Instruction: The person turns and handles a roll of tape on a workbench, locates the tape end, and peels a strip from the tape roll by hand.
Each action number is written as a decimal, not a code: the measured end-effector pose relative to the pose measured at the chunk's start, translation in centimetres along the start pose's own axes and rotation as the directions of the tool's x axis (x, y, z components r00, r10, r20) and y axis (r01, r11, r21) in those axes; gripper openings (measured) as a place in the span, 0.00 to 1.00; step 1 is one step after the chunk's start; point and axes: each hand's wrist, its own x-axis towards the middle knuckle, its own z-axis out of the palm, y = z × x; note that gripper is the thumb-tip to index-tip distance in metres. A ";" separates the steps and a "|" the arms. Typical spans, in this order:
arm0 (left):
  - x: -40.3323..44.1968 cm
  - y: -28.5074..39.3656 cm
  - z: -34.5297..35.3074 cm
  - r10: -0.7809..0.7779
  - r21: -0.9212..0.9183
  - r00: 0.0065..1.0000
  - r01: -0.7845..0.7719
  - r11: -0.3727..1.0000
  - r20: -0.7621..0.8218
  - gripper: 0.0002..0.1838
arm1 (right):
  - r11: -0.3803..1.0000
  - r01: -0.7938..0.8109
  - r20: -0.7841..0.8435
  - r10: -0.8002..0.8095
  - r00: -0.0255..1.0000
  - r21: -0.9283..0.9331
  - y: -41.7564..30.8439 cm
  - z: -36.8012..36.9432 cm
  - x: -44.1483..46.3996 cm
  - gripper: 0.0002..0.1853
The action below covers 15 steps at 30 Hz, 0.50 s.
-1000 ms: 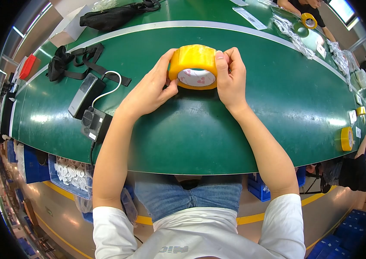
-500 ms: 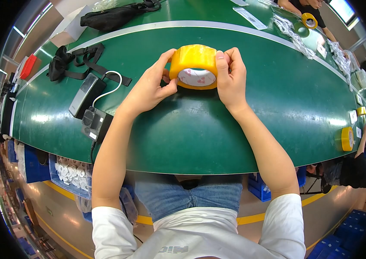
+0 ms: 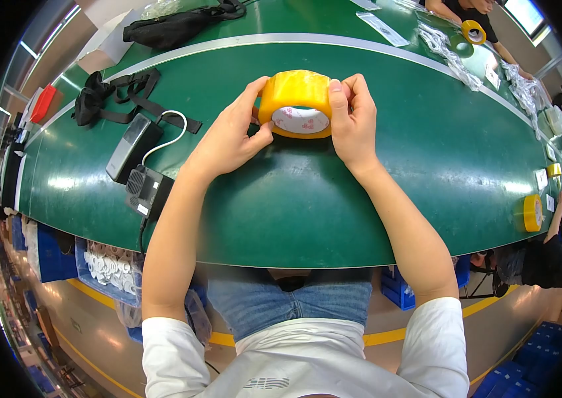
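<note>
And the yellow tape roll (image 3: 296,93) is being kept almost exactly where it was a second ago, near 12 o'clock in the head view, at or over the green table (image 3: 281,205). Only a hair of drift is being shown, too little to be credited to the hands rather than the camera.

The roll is being gripped from both sides: by the fingers of the left hand (image 3: 231,136) around 9 o'clock on its rim, the thumb being set low near 8, and by those of the right hand (image 3: 355,123) around 3, that thumb being laid along the edge. Its printed white core is being turned toward 6 o'clock. Whether the lower rim is being rested on the table cannot be told.

For the work in hand, then, a steady two-handed hold is being maintained; no loose strip is being shown, and what is being done by the right fingers behind the rim is being hidden.

More change is being offered at 2 o'clock, where a co-worker's forearm (image 3: 506,55) seems to be stretched farther than a second ago. At 3 o'clock a second tape roll (image 3: 531,212) is being left alone, as is a dark flat device (image 3: 128,151) between 9 and 10.
</note>
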 end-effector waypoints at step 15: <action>0.0 -0.5 -0.1 0.011 -0.014 1.000 -0.011 1.000 0.020 0.38 | 1.000 0.000 -0.005 0.000 1.000 0.017 0.1 0.1 0.0 0.18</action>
